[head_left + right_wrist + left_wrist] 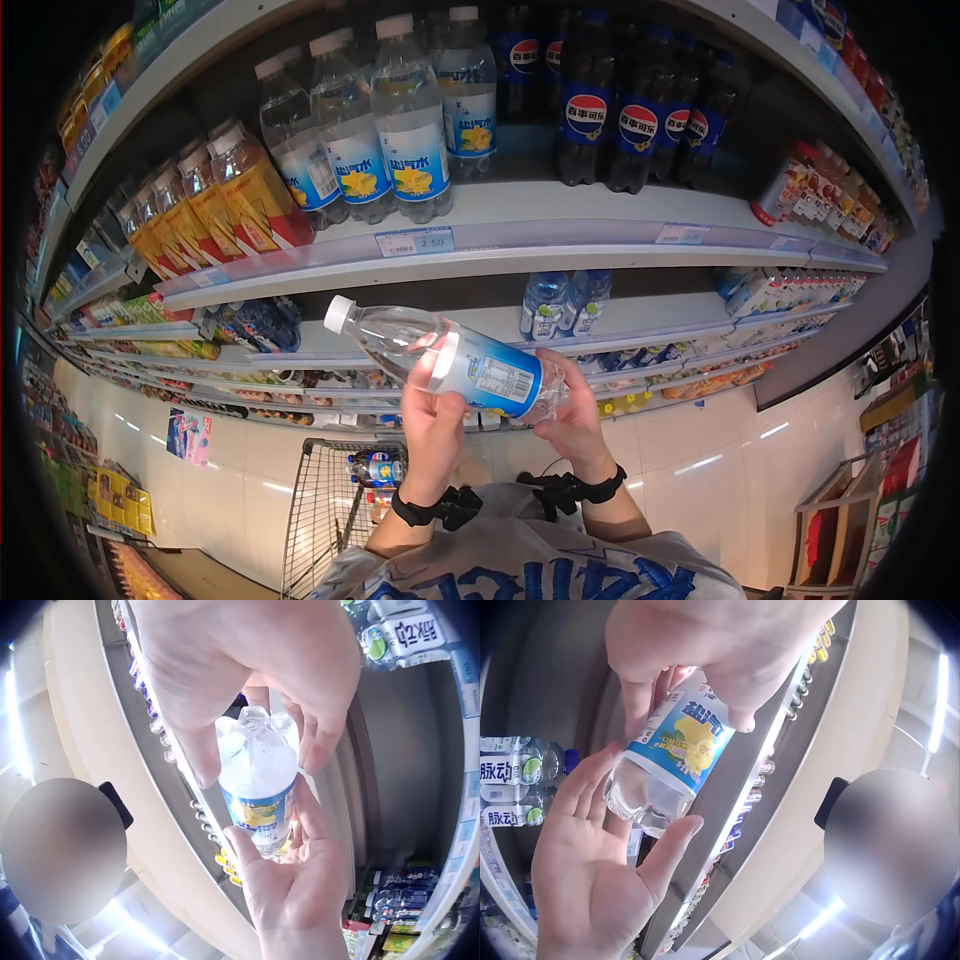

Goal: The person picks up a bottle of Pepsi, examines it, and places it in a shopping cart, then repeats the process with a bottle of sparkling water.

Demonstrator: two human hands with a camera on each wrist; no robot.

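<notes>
A clear bottle with a white cap and a blue and white label (490,372) is held tilted in front of the shelf, cap toward the upper left. The left hand (433,435) grips its middle, thumb on the near side of the label. Around the base curl the fingers and thumb of the right hand (575,425). In the left wrist view the bottle (682,742) shows yellow lemons on its label, between the left hand (712,645) and right hand (600,862). The right wrist view shows the bottle's (259,769) base nearest the right hand (247,652), with the left hand (300,885) beyond.
Similar bottles (410,150) and dark cola bottles (585,110) stand on the upper shelf (540,215); yellow-orange bottles (245,190) are at left. Two blue-capped bottles (545,305) stand one shelf lower. A wire cart (310,500) holding several items is at lower left.
</notes>
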